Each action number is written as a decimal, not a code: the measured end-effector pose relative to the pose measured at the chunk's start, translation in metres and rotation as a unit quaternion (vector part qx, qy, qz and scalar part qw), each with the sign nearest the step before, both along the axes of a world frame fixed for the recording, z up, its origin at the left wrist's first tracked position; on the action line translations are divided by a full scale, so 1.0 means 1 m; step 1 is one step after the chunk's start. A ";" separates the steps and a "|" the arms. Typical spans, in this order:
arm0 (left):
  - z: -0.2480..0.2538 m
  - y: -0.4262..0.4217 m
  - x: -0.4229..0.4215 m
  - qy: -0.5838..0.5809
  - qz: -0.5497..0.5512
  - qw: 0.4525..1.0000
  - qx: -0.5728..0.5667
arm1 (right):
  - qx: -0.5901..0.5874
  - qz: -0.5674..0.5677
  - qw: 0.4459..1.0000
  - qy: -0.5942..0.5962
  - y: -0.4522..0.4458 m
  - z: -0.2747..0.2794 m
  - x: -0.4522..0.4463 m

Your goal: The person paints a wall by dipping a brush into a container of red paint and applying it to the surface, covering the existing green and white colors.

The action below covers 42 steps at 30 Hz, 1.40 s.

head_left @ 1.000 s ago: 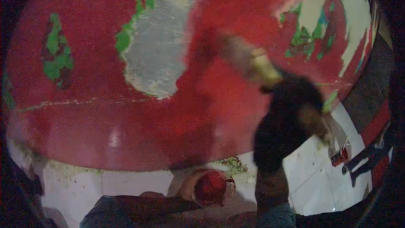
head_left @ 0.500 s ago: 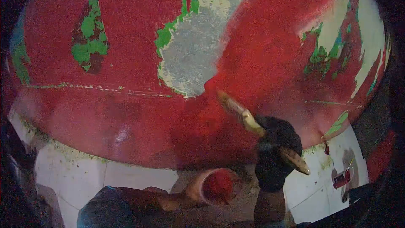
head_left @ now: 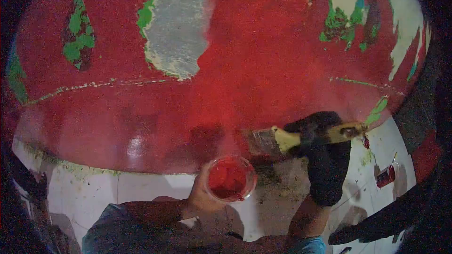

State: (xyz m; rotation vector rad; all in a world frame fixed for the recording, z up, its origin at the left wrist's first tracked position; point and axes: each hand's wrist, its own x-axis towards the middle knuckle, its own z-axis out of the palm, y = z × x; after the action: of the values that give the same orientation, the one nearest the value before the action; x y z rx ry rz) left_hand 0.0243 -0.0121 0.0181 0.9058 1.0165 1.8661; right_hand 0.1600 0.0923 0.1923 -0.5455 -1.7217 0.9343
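Observation:
My left hand, bare, is wrapped round a clear cup of red paint near the lower middle. In a black glove, my right hand grips a paintbrush by its pale wooden handle. The bristles point left, a little above and to the right of the cup. Behind both hands stands a large curved red surface, brighter red in the middle, with a bare grey patch and worn green and cream patches.
White floor tiles run below the curved surface, dirty along its lower edge. A small red container with a wire handle stands on the tiles at the right. Dark shapes lie at the lower right.
The brush has come away from the red surface, down and right, and now lies nearly level. My left hand has raised the cup slightly. The view has shifted.

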 end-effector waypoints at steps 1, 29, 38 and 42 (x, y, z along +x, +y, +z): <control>-0.007 0.005 -0.001 -0.184 -0.067 0.979 -0.053 | -0.049 0.033 0.998 -0.003 0.000 0.005 0.001; 0.014 -0.023 -0.009 -0.096 0.083 0.990 -0.066 | 0.167 -0.031 0.983 0.065 0.013 -0.021 -0.084; 0.026 -0.035 -0.015 0.130 0.129 0.983 -0.009 | 0.402 0.112 0.908 0.023 -0.027 -0.038 -0.109; 0.024 -0.037 -0.019 0.113 0.137 0.984 0.014 | 0.274 0.073 0.956 0.071 -0.009 -0.020 -0.086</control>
State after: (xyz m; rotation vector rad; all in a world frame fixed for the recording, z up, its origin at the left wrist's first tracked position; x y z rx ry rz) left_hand 0.0049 -0.0491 0.0425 1.0560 1.3119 2.0405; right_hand 0.0744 0.0829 0.1725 0.0148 -1.8051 0.5375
